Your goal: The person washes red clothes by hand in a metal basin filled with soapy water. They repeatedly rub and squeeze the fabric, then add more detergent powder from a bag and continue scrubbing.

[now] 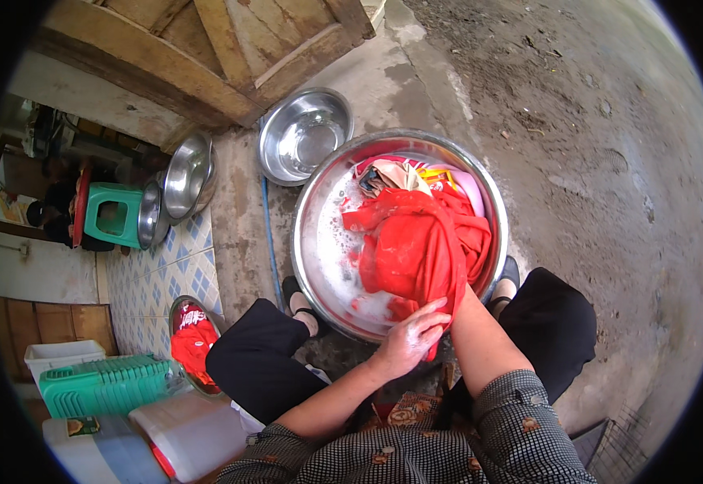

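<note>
A red wet garment (412, 248) is heaped in a large steel basin (301, 284) between my feet. My left hand (415, 339), with suds on it, grips the garment's near edge, which hangs over the basin's rim. My right forearm reaches into the red cloth, and the fabric hides my right hand. White foam (333, 242) covers the water on the basin's left side. Behind the red garment lie a beige cloth (397, 175), a yellow printed piece (438, 176) and a pink cloth (467, 189).
A smaller steel basin (276, 136) touches the large one at the back left. By my left knee stands a basin of red clothes (194, 351). Green plastic stools (106, 378) and clear bins (188, 432) are at lower left. A blue hose (268, 236) runs along the floor.
</note>
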